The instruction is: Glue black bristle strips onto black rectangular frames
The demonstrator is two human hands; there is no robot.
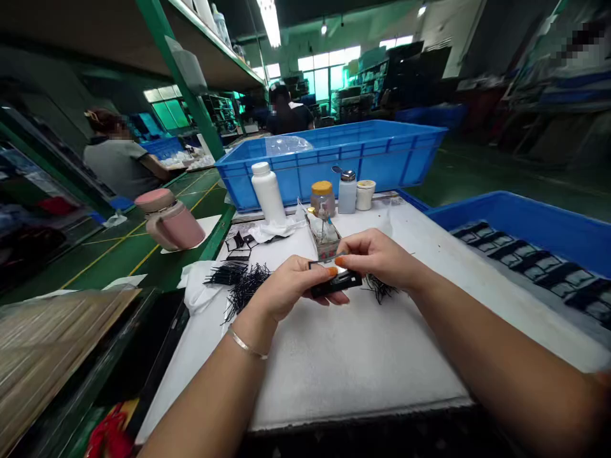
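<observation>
While L hand point(286, 287) + R hand point(378, 257) pinch frame point(338, 284), mat point(344, 362) bare below

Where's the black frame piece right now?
Head view, centre of the table: the black frame piece is pinched between the left hand and right hand, above the white mat, just in front of the small clear tray.
</observation>
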